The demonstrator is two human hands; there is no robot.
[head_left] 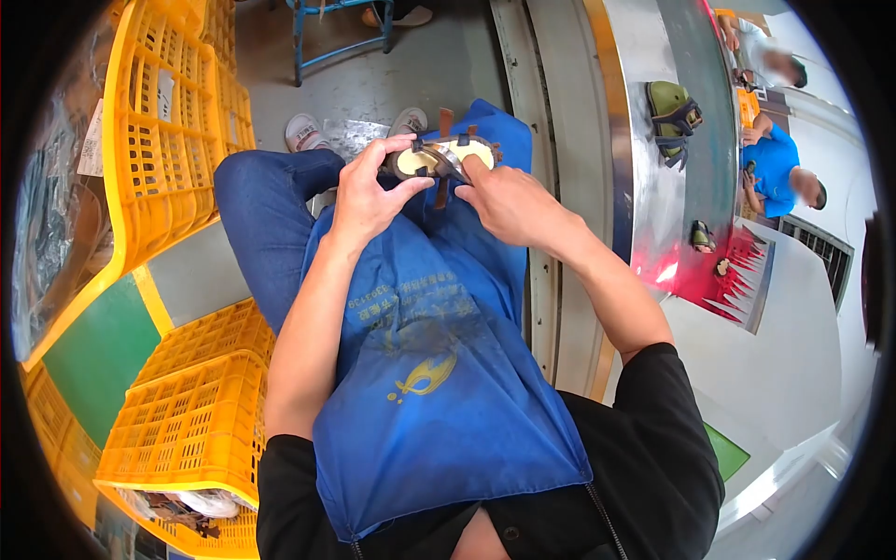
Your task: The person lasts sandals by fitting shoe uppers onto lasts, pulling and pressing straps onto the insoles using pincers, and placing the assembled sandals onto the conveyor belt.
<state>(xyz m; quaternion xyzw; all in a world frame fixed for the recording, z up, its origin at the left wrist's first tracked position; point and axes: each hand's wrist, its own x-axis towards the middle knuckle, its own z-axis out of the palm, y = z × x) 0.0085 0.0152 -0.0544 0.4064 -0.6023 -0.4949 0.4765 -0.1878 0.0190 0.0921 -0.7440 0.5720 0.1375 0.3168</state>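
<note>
Over my lap I hold a dark sandal (417, 163) with brown straps sticking out and pale yellow patches on its sole side. My left hand (366, 187) grips one end, the thumb on the near edge and the fingers along the far edge. At the other end, my right hand (518, 203) is closed on the sandal, a finger pressing near the yellow patch. The palm sides of the grip are partly hidden. Beneath the sandal lies my blue apron (429, 317).
Yellow crates (187, 420) stand at my left, one high crate (154, 140) holding bagged items. On my right runs a conveyor (695, 177) carrying green sandals (669, 117) towards a red-lit fringed opening (742, 275). Two people sit beyond it. A blue stool (341, 47) stands ahead.
</note>
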